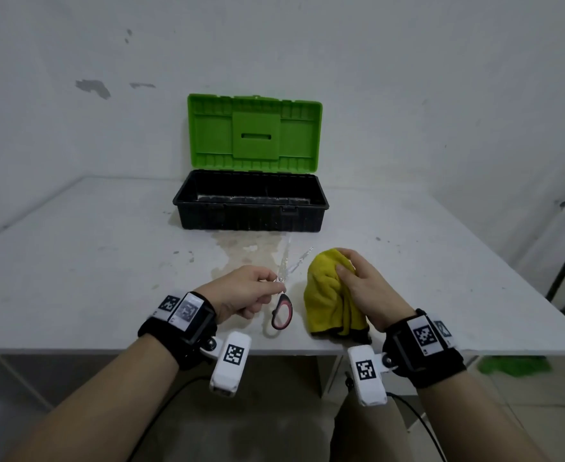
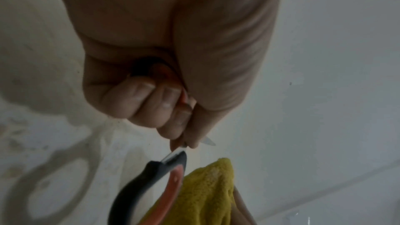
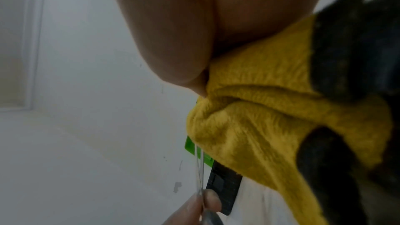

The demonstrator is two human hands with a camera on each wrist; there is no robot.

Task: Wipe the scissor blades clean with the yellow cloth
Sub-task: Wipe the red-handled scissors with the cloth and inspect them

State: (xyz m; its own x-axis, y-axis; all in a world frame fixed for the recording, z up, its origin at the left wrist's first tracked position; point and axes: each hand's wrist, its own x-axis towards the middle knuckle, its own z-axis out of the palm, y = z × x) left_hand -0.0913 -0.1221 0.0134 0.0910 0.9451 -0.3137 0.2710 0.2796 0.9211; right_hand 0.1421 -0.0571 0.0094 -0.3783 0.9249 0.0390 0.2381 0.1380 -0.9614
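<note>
Scissors point(image 1: 282, 295) hang just above the table point(image 1: 91, 278), held by the left hand point(image 1: 244, 293), whose curled fingers and thumb pinch the metal near the pivot. One red-and-black loop handle dangles below the fingertips toward the person; the other handle is tucked inside the curled palm, as the left wrist view shows. Beyond the fingertips the two thin, shiny blades point(image 1: 292, 263) spread apart in a narrow V, their pointed tips aimed at the toolbox point(image 1: 251, 208); they look blurred, so their surface cannot be judged.

Just beside the blades, on the thumb side of the left hand, the right hand point(image 1: 364, 291) grips the yellow cloth point(image 1: 324, 295), fingers wrapped over its bunched top. This cloth is soft and fuzzy, falling in thick folds below the fingers to the table, with a darker edge at the bottom. Cloth and blades are close but apart.

Past both sets of fingertips the toolbox stands open, a black ribbed plastic tub with a bright green moulded lid raised upright. A pale brownish stain point(image 1: 241, 251) spreads on the white tabletop under the blades.
</note>
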